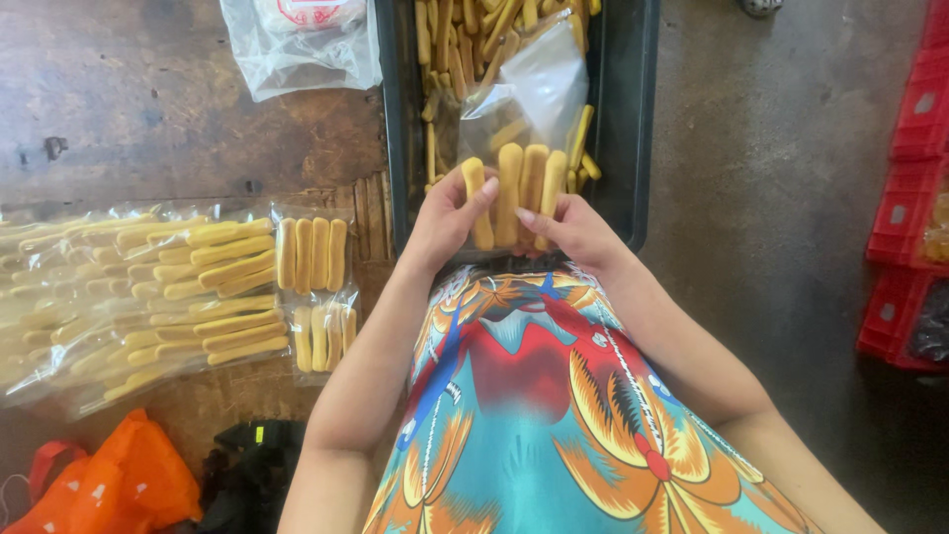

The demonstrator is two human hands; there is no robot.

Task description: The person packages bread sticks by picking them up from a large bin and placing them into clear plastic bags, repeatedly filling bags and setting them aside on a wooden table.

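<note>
My left hand [445, 220] and my right hand [573, 229] together hold a row of yellow finger-shaped biscuits [512, 190], side by side and upright, above my lap. The left thumb presses on the leftmost biscuit; the right fingers grip the rightmost ones. Just beyond them lies a clear plastic bag [529, 91] with a few biscuits inside, resting in a black tray [633, 119] full of loose biscuits [465, 40].
Several filled clear packets of biscuits [178, 287] lie in rows on the dark wooden surface to the left. A stack of empty plastic bags [301, 40] sits at the top. An orange bag [109, 485] lies lower left. Red crates [914, 198] stand at right.
</note>
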